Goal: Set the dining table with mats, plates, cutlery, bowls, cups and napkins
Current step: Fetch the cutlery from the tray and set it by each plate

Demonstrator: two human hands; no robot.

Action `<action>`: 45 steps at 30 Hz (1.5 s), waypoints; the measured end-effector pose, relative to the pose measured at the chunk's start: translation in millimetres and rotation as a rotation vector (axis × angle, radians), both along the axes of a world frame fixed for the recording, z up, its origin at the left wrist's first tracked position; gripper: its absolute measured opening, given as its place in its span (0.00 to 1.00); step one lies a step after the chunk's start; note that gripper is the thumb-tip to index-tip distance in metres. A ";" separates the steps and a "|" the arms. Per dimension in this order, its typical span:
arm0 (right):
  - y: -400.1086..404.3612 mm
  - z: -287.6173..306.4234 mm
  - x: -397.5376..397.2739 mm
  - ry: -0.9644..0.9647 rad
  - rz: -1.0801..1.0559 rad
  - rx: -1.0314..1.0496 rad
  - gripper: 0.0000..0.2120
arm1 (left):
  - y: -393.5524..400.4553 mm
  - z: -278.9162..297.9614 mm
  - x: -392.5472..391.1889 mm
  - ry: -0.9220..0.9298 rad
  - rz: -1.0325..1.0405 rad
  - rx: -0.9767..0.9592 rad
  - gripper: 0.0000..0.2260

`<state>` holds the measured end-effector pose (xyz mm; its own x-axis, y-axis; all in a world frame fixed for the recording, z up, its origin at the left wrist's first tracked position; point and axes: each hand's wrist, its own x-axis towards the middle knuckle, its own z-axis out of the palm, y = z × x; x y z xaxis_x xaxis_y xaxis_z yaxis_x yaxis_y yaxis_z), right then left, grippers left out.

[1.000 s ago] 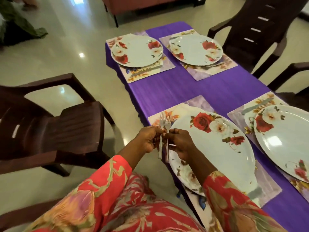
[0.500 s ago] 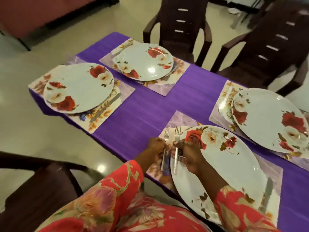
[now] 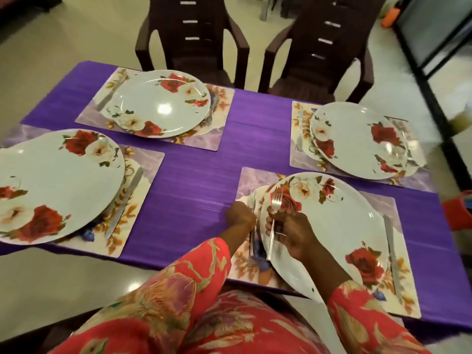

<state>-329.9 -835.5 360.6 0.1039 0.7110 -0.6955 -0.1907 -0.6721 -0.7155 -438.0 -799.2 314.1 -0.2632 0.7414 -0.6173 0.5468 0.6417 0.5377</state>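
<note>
Here, in the head view, the left hand [image 3: 240,217] is gripping one fork [image 3: 252,221] and lowering it onto the mat [image 3: 249,180] just left of the nearest plate [image 3: 339,226], likely so it lies beside the rim. The right hand [image 3: 291,233] is pinching a second fork [image 3: 274,221] over the plate's edge, tines pointing away, probably keeping it ready for another setting on the worktop [image 3: 191,175].
</note>
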 end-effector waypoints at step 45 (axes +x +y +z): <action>39.6 -10.3 -220.0 -0.074 0.323 0.139 0.06 | -5.4 61.6 -216.2 -0.715 0.522 0.033 0.10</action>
